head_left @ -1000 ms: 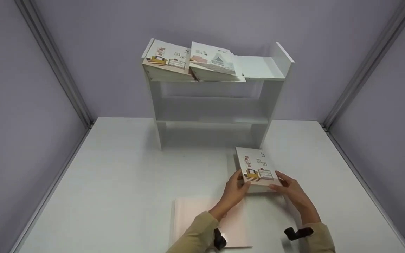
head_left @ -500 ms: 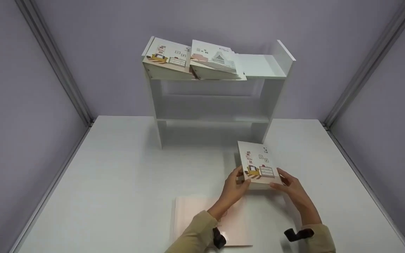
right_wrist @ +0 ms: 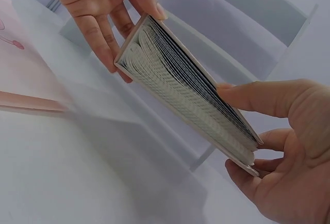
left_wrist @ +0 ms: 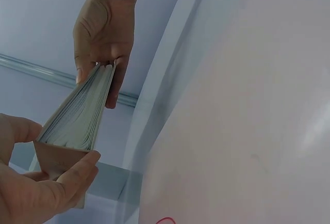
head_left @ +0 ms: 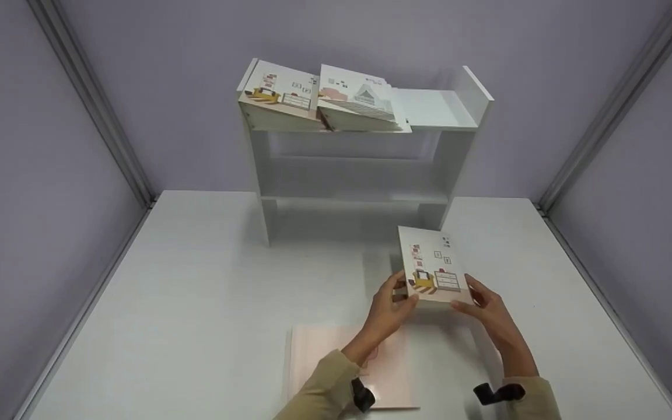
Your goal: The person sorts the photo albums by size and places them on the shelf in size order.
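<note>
L hand [head_left: 391,306] & R hand [head_left: 487,312] grip white book [head_left: 434,262] at opp. sides, thumbs on top, fingers underneath. Bk tilted, held above table [head_left: 196,303], in front of shelf unit [head_left: 353,181]. Pink book [head_left: 391,373] flat on table, nearer person.

White book [head_left: 427,245] with yellow-and-red print [head_left: 423,280]

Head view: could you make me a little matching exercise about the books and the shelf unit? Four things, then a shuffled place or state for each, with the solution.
Things
1. Nearer white-covered book with a yellow drawing
2. Pale pink rectangular book
3. White-covered book with a grey triangle drawing
4. White boxy shelf unit

Places or states
A. Tilted on top of the shelf unit
B. Standing toward the far side of the white table
C. In the grip of left hand and right hand
D. Lying flat near the camera

Pairs: 1-C, 2-D, 3-A, 4-B
</note>
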Motion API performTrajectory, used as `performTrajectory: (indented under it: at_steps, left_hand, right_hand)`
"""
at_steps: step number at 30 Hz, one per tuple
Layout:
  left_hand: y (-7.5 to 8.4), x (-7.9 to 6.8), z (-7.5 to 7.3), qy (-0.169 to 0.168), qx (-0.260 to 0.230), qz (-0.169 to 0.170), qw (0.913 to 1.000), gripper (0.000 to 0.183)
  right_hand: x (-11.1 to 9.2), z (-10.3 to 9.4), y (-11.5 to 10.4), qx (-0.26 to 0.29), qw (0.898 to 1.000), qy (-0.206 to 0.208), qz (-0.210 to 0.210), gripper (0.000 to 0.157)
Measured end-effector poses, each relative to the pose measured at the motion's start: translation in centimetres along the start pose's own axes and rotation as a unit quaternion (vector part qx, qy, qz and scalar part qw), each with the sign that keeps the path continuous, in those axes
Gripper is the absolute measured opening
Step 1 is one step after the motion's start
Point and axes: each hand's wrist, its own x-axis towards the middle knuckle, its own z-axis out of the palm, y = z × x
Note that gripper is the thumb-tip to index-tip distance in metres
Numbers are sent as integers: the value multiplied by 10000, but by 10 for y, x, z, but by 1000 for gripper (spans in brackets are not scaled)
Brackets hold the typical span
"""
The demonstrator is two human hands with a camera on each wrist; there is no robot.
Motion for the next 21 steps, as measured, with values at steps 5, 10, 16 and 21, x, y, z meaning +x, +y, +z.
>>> performTrajectory:
  at_steps: [5,10,16,21]
  left_hand:
    - [24,-7,-5,-47,-38,35,10000,56]
    - [13,-3,-4,-54,57,65,9999,57]
    - [11,0,-5,-52,61,151,9999,58]
    - [12,0,-5,-33,127,201,9997,57]
  right_hand:
    - [-8,0,-10,-50,9999,36,-123,81]
    - [-9,-1,-11,110,9996,76,-239,81]
    - [-10,-1,-15,153,9994,134,-294,80]
    - [-11,0,-16,155,9993,157,-301,80]
